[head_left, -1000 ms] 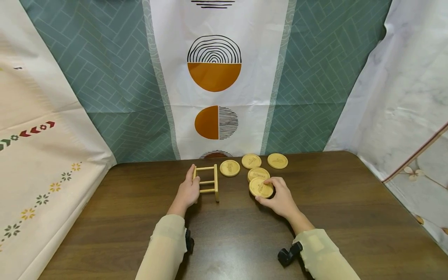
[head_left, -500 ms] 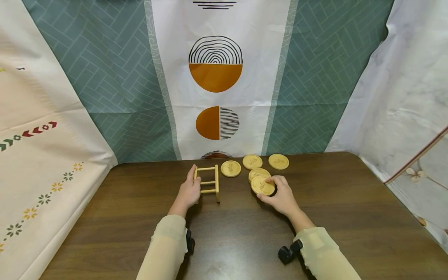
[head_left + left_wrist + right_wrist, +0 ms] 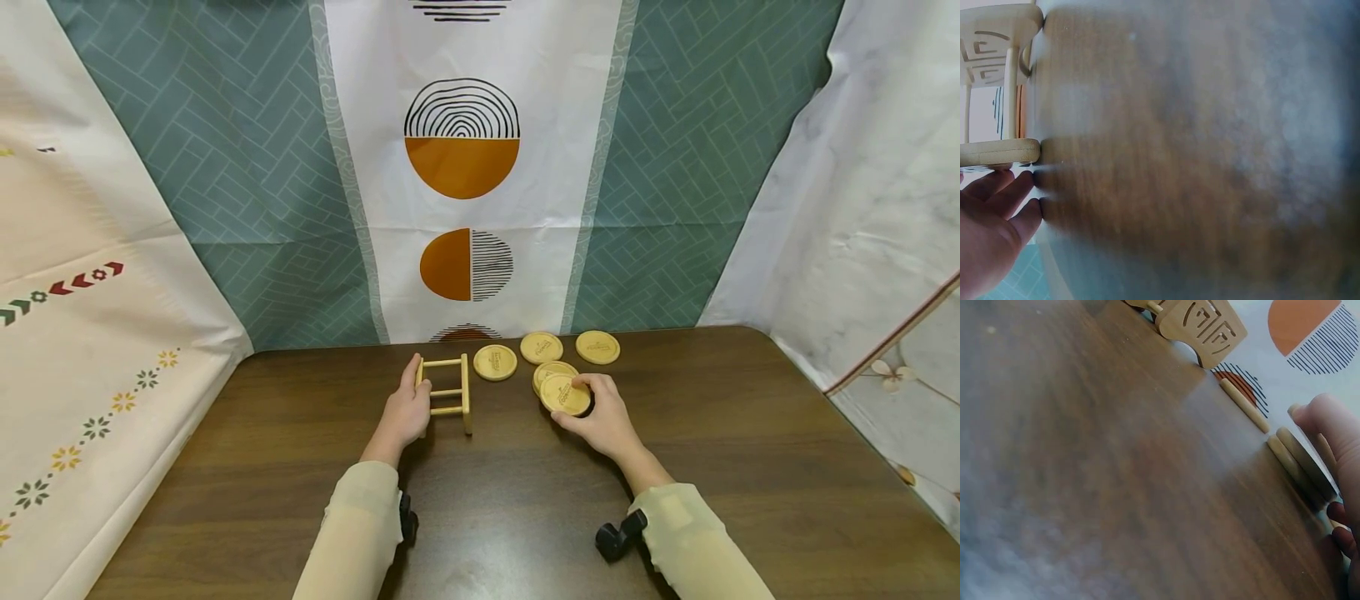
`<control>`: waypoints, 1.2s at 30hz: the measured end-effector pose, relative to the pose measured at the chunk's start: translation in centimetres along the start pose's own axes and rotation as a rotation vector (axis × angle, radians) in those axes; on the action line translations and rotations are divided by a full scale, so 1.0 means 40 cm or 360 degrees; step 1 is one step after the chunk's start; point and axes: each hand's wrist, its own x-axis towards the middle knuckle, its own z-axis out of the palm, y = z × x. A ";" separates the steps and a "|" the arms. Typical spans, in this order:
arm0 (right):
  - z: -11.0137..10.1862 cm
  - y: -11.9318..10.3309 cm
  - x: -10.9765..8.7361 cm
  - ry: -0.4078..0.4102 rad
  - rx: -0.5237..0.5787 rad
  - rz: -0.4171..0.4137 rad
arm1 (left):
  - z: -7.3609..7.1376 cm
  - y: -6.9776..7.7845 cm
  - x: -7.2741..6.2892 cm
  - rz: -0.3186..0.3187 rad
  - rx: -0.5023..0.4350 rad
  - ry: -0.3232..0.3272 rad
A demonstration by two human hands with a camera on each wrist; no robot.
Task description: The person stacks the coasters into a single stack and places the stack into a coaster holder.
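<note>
My left hand (image 3: 402, 412) grips the left side panel of a small pale wooden coaster holder (image 3: 466, 392), thumb on its inner side; rungs join its two panels. In the left wrist view the fingers (image 3: 1013, 194) lie against the panel's outside, and the holder (image 3: 1000, 152) stands on the table. My right hand (image 3: 606, 423) pinches a round wooden coaster (image 3: 565, 395) by its right side, between thumb and fingers. That coaster overlaps another coaster (image 3: 553, 369) behind it. In the right wrist view the held coaster (image 3: 1307, 459) is tilted, one edge raised.
Three more round coasters lie along the table's back: one beside the holder (image 3: 495, 362), a middle coaster (image 3: 542, 348) and a right-hand coaster (image 3: 597, 347). The brown wooden table (image 3: 480, 508) ends at a patterned cloth (image 3: 495, 208) behind.
My right hand has shifted the held coaster slightly to the right and away from me, over the coaster behind it. The left hand and holder stay in place.
</note>
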 end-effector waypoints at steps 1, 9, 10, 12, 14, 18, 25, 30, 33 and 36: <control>0.001 0.000 0.001 -0.0001 0.0001 0.0001 | 0.000 -0.002 0.001 0.0001 0.0003 0.0000; 0.002 -0.007 0.010 -0.0003 0.0014 0.0038 | 0.000 -0.007 0.003 -0.0036 -0.0018 -0.0009; 0.003 -0.007 0.011 -0.0006 0.0011 0.0045 | 0.000 -0.007 0.003 -0.0034 -0.0026 -0.0011; 0.003 -0.008 0.013 -0.0013 0.0013 0.0059 | 0.000 -0.008 0.002 -0.0042 -0.0041 -0.0029; 0.004 -0.008 0.013 -0.0018 0.0014 0.0071 | 0.001 -0.009 0.000 -0.0050 -0.0053 -0.0033; 0.004 -0.004 0.016 -0.0023 0.0016 0.0082 | 0.005 -0.012 -0.001 -0.0053 -0.0069 -0.0045; -0.003 0.004 0.027 0.0001 -0.0014 0.0048 | 0.006 -0.013 -0.001 -0.0042 -0.0070 -0.0050; -0.009 0.003 0.038 -0.0005 -0.0022 0.0008 | 0.002 -0.007 -0.001 -0.0038 -0.0060 -0.0038; -0.013 0.002 0.046 -0.0011 -0.0030 -0.0015 | 0.001 -0.003 -0.001 -0.0034 -0.0067 -0.0034; -0.016 0.003 0.053 -0.0024 -0.0040 -0.0026 | 0.001 -0.002 0.000 -0.0026 -0.0069 -0.0024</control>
